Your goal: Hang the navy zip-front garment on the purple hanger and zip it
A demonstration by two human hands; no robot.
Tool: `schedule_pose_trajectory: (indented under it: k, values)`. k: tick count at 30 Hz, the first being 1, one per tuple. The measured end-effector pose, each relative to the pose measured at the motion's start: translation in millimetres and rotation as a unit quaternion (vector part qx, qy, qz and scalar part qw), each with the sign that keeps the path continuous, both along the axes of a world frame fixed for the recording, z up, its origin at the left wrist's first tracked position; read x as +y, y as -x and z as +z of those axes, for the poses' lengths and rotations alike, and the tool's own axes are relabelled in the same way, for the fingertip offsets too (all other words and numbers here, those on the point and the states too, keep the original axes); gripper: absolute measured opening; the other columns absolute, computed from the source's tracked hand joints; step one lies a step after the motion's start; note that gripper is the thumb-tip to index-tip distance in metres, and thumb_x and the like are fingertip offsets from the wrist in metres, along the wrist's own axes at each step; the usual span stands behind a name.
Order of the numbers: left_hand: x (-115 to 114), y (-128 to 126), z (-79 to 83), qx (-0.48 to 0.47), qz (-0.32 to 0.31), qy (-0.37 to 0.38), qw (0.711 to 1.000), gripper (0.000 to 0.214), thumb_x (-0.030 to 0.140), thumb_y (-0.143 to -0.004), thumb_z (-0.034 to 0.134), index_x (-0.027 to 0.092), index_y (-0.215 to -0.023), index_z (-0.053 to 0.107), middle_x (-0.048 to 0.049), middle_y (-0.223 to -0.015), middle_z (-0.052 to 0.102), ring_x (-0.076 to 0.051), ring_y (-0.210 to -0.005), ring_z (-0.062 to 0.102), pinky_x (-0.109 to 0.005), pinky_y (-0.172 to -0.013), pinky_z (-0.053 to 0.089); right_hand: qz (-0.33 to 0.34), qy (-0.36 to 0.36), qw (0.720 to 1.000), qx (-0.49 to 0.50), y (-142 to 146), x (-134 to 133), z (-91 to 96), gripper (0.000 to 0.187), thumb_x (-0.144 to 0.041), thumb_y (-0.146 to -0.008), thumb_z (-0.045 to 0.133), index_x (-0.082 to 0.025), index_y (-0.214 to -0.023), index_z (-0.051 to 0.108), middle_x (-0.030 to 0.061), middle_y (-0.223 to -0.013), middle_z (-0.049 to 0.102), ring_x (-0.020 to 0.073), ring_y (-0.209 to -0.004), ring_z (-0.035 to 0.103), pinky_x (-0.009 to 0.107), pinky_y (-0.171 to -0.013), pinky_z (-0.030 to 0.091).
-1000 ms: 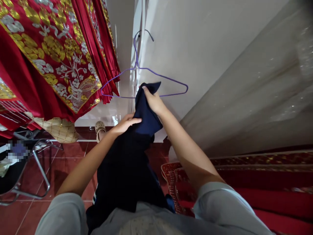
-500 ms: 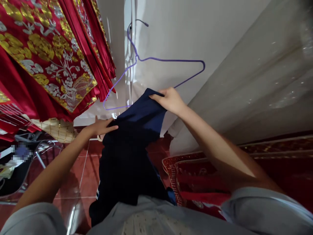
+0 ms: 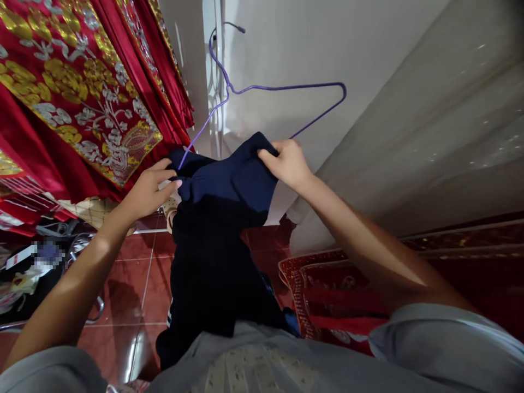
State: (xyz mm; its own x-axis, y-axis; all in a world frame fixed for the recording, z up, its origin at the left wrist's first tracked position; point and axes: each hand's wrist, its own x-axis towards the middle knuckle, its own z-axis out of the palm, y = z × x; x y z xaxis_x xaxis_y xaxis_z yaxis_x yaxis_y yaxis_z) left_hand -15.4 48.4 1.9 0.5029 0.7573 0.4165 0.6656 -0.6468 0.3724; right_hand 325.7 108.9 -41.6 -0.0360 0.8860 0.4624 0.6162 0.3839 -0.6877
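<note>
A dark navy garment [image 3: 221,240] hangs from both my hands down to my waist. My left hand [image 3: 149,188] pinches its upper left edge, closed on the cloth. My right hand [image 3: 286,161] grips the upper right edge, also closed. A purple wire hanger [image 3: 282,87] hangs from a hook on the white wall just above the garment. The hanger's lower bar is hidden behind the cloth between my hands.
Red cloth with gold and silver flowers [image 3: 77,93] hangs at the left. A pale curtain [image 3: 429,131] fills the right. Below lie glossy red floor tiles [image 3: 131,284], a red patterned carpet [image 3: 339,289] and a metal chair frame [image 3: 88,311] at the lower left.
Both hands have lifted and spread the top of the garment up to the hanger's lower bar. The left hand rose from the fabric's middle to its upper left edge. The hanger tilted.
</note>
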Motion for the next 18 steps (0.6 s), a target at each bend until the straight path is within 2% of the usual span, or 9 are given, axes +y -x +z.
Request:
schedule_pose_trajectory:
  k: [2, 5, 7, 9, 11, 13, 14, 16, 18]
  values:
    - [-3, -20, 17.9, -0.047, -0.004, -0.024, 0.999, 0.028, 0.043, -0.094, 0.06, 0.02, -0.08, 0.068, -0.0064, -0.098, 0.063, -0.025, -0.099, 0.063, -0.042, -0.099, 0.05, 0.019, -0.003, 0.999, 0.039, 14, -4, -3.4, 0.044, -0.039, -0.089, 0.056, -0.022, -0.057, 0.031, -0.0008, -0.059, 0.031, 0.0136, -0.061, 0.034, 0.032, -0.065, 0.037]
    - [15, -47, 42.4, -0.149, -0.004, -0.071, 0.986, 0.019, 0.037, -0.095, 0.06, 0.022, -0.103, 0.07, -0.0045, -0.105, 0.066, -0.024, -0.104, 0.061, -0.04, -0.103, 0.046, 0.053, 0.005, 0.995, 0.084, 38, -16, -2.1, 0.047, -0.05, -0.092, 0.053, -0.022, -0.059, 0.035, 0.0007, -0.06, 0.04, 0.0153, -0.063, 0.043, 0.031, -0.066, 0.041]
    - [37, -58, 50.5, -0.212, 0.005, -0.1, 0.972, 0.023, 0.034, -0.097, 0.062, 0.025, -0.117, 0.065, -0.0019, -0.11, 0.067, -0.022, -0.108, 0.058, -0.037, -0.106, 0.043, 0.092, 0.01, 0.993, 0.077, 48, -25, -0.1, 0.048, -0.059, -0.094, 0.049, -0.022, -0.064, 0.048, 0.003, -0.065, 0.052, 0.0189, -0.068, 0.054, 0.033, -0.07, 0.047]
    - [59, -60, 50.3, -0.218, 0.009, -0.102, 0.971, 0.025, 0.036, -0.096, 0.067, 0.026, -0.118, 0.062, 0.0005, -0.109, 0.067, -0.022, -0.108, 0.055, -0.035, -0.109, 0.039, 0.115, -0.019, 0.991, 0.061, 49, -32, 1.0, 0.044, -0.06, -0.095, 0.047, -0.022, -0.08, 0.064, 0.0065, -0.081, 0.066, 0.0256, -0.086, 0.065, 0.038, -0.084, 0.052]
    - [74, -57, 45.0, -0.184, 0.004, -0.078, 0.98, 0.022, 0.039, -0.096, 0.069, 0.024, -0.111, 0.062, 0.001, -0.104, 0.067, -0.021, -0.105, 0.054, -0.036, -0.11, 0.037, 0.085, -0.086, 0.99, 0.073, 37, -33, 1.9, 0.039, -0.055, -0.096, 0.048, -0.024, -0.108, 0.069, 0.0093, -0.111, 0.071, 0.0312, -0.117, 0.063, 0.045, -0.103, 0.049]
    - [80, -52, 40.4, -0.169, 0.016, -0.062, 0.983, 0.018, 0.039, -0.099, 0.065, 0.021, -0.103, 0.062, -0.0005, -0.097, 0.065, -0.021, -0.1, 0.054, -0.037, -0.109, 0.036, -0.003, -0.163, 0.981, 0.108, 15, -25, 4.4, 0.043, -0.05, -0.096, 0.05, -0.026, -0.13, 0.061, 0.01, -0.135, 0.062, 0.0316, -0.141, 0.048, 0.049, -0.115, 0.04]
    - [80, -50, 39.9, -0.169, 0.03, -0.06, 0.983, 0.018, 0.038, -0.1, 0.064, 0.02, -0.1, 0.062, -0.0012, -0.095, 0.063, -0.021, -0.1, 0.053, -0.037, -0.109, 0.035, -0.053, -0.197, 0.971, 0.128, 1, -18, 6.7, 0.045, -0.048, -0.096, 0.05, -0.025, -0.135, 0.058, 0.0105, -0.141, 0.058, 0.0305, -0.147, 0.041, 0.049, -0.118, 0.037]
    - [77, -46, 43.3, -0.174, 0.054, -0.063, 0.981, 0.018, 0.036, -0.099, 0.067, 0.019, -0.095, 0.061, -0.002, -0.093, 0.059, -0.021, -0.103, 0.052, -0.038, -0.111, 0.032, -0.125, -0.227, 0.954, 0.153, -30, 2, 12.9, 0.041, -0.041, -0.097, 0.052, -0.02, -0.131, 0.058, 0.0138, -0.138, 0.058, 0.0286, -0.142, 0.045, 0.046, -0.116, 0.039]
    - [77, -42, 49.7, -0.181, 0.061, -0.068, 0.979, 0.019, 0.035, -0.096, 0.073, 0.02, -0.091, 0.061, -0.002, -0.093, 0.056, -0.021, -0.111, 0.048, -0.037, -0.113, 0.029, -0.111, -0.172, 0.968, 0.142, -59, 22, 19.2, 0.027, -0.035, -0.098, 0.051, -0.015, -0.11, 0.064, 0.0161, -0.117, 0.066, 0.0247, -0.118, 0.06, 0.039, -0.105, 0.046]
